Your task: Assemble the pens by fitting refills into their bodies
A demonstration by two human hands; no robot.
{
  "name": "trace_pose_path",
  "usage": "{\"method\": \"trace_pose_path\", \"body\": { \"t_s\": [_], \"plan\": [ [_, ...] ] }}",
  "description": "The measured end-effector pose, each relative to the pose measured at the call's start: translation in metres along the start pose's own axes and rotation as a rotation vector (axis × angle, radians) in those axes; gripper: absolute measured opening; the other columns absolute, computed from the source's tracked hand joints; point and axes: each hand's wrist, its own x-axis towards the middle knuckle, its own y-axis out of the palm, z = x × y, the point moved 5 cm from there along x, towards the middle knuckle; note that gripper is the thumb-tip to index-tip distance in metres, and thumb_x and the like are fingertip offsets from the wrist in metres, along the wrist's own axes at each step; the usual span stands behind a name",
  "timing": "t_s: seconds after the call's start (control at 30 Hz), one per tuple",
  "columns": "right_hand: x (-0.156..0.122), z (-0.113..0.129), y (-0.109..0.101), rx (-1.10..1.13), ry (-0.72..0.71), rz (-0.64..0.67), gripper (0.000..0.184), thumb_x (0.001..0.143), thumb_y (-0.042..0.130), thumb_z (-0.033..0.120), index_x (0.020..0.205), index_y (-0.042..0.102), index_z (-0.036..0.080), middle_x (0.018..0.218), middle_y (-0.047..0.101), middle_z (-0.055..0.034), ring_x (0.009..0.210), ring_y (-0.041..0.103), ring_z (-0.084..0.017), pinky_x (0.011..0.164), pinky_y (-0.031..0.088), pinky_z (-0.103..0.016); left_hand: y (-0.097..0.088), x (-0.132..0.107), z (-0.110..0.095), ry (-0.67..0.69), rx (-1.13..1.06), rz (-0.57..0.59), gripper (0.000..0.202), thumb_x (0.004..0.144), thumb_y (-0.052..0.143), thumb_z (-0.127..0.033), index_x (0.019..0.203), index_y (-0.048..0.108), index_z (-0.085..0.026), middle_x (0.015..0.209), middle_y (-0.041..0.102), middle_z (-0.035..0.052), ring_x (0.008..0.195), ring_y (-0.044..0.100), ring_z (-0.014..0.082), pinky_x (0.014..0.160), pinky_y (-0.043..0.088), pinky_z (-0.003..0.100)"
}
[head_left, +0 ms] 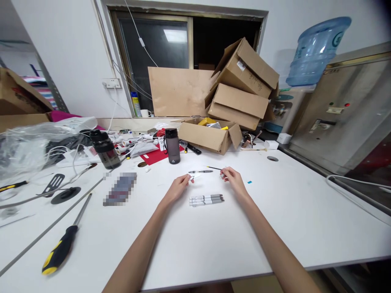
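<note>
Both my hands rest on the white table [214, 244] near its middle. My left hand [180, 185] is closed in a pinch on the near end of a small clear pen part. My right hand [230, 177] is closed on another small pale piece at its fingertips. A grey pen [200, 171] lies between the two hands, just beyond them. A thin dark refill [213, 167] lies close to my right hand's fingertips. Nearer me, between my wrists, a small bundle of grey and clear pens [206, 200] lies side by side.
A dark water bottle [172, 145] and a second dark bottle [105, 148] stand behind the hands. An open cardboard box [210, 136] and stacked boxes [244, 85] sit at the back. A yellow-handled screwdriver [64, 244] lies left, beside cables and plastic bags [30, 142].
</note>
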Motion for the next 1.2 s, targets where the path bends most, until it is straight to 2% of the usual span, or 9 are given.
{"method": "trace_pose_path", "body": {
  "t_s": [0.2, 0.33, 0.6, 1.0, 1.2],
  "plan": [
    [0.0005, 0.0014, 0.0026, -0.031, -0.070, -0.009, 0.031, 0.079, 0.070, 0.049, 0.092, 0.071, 0.021, 0.087, 0.071, -0.0068, 0.073, 0.062, -0.020, 0.064, 0.048, -0.031, 0.0036, -0.0010, -0.0030, 0.039, 0.014, 0.022, 0.054, 0.099, 0.035, -0.057, 0.089, 0.071, -0.018, 0.071, 0.049, -0.0018, 0.070, 0.045, 0.0175, 0.071, 0.034, 0.026],
    [-0.0013, 0.0065, 0.0028, -0.055, -0.118, -0.015, 0.028, 0.080, 0.070, 0.045, 0.094, 0.071, 0.021, 0.097, 0.072, -0.0072, 0.075, 0.062, -0.020, 0.067, 0.049, -0.032, 0.0039, -0.0013, -0.0034, 0.042, 0.035, 0.016, 0.054, 0.099, 0.034, -0.056, 0.088, 0.072, -0.018, 0.072, 0.053, -0.0010, 0.072, 0.048, 0.0188, 0.073, 0.036, 0.027],
    [-0.0010, 0.0054, 0.0034, -0.072, -0.124, -0.003, 0.026, 0.082, 0.068, 0.044, 0.096, 0.071, 0.022, 0.095, 0.071, -0.0063, 0.074, 0.062, -0.019, 0.067, 0.048, -0.031, 0.0046, -0.0010, -0.0018, 0.043, 0.040, 0.023, 0.058, 0.098, 0.033, -0.059, 0.089, 0.073, -0.018, 0.072, 0.055, 0.0001, 0.073, 0.049, 0.0199, 0.074, 0.037, 0.028],
    [-0.0008, 0.0045, 0.0041, -0.061, -0.090, 0.002, 0.033, 0.080, 0.071, 0.050, 0.095, 0.073, 0.021, 0.092, 0.072, -0.0066, 0.074, 0.061, -0.019, 0.067, 0.047, -0.031, 0.0050, -0.0014, -0.0018, 0.037, 0.034, 0.038, 0.057, 0.098, 0.033, -0.059, 0.089, 0.072, -0.019, 0.074, 0.055, 0.0008, 0.075, 0.049, 0.0206, 0.076, 0.037, 0.029],
    [0.0005, 0.0045, 0.0040, -0.001, -0.058, 0.001, 0.041, 0.077, 0.072, 0.059, 0.088, 0.071, 0.020, 0.079, 0.069, -0.0057, 0.069, 0.059, -0.019, 0.065, 0.047, -0.031, 0.0068, 0.0004, 0.0004, 0.050, 0.038, 0.039, 0.057, 0.098, 0.034, -0.059, 0.090, 0.072, -0.018, 0.074, 0.057, 0.0013, 0.078, 0.051, 0.0215, 0.078, 0.039, 0.029]
  ]
}}
